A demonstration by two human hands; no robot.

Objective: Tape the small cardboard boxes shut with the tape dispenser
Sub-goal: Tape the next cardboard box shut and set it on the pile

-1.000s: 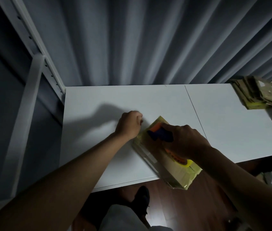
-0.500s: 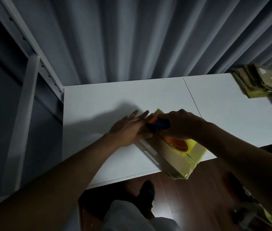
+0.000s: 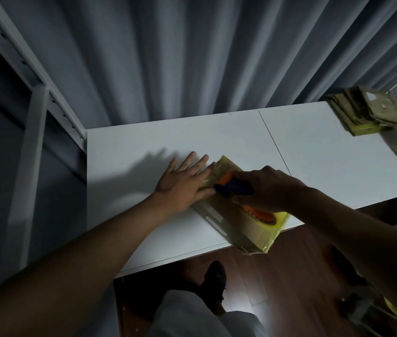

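Orange and dark blue tape dispenser, brown box under yellowish tape, white worktop, grey pleated curtain.

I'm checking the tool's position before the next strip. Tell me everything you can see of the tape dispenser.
The orange and dark blue plastic tape dispenser lies along the top of the brown, tape-wrapped cardboard box. Its dark blue handle points toward the far end, and its orange hub holds a pale roll of tape at the near end. The right hand grips it from above, hiding its middle.
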